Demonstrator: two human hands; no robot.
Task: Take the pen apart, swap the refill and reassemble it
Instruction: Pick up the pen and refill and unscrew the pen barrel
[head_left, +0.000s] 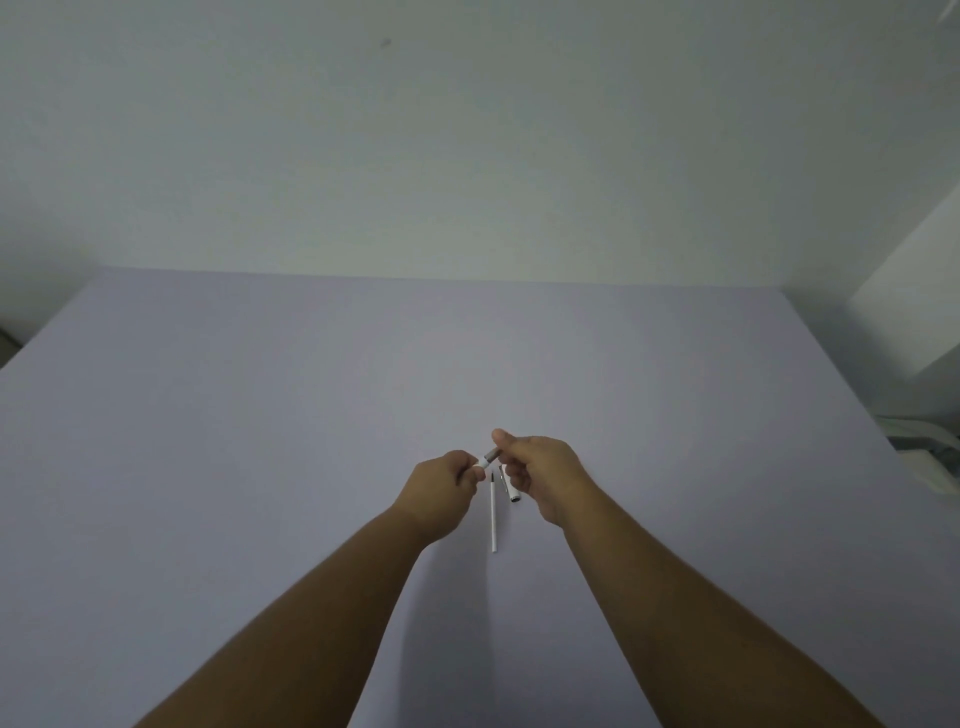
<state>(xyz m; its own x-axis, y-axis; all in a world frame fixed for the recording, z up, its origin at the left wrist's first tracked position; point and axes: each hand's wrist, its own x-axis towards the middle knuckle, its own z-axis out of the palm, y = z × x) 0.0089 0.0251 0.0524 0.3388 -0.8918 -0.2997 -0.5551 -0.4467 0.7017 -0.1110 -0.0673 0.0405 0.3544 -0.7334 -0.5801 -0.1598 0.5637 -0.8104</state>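
Both my hands hold a pen (489, 459) above the lavender table (260, 415). My left hand (445, 486) pinches its white tip end, and my right hand (540, 475) grips the grey barrel, most of it hidden in the fist. A white refill (493, 514) with a dark tip lies on the table below and between the hands, pointing away from me. Beside it, partly under my right hand, lies the pen cap (509, 488) with a clip.
A white wall rises behind the table's far edge. At the right stands a white cabinet (914, 312), with pale clutter (930, 452) below it just off the table's right edge.
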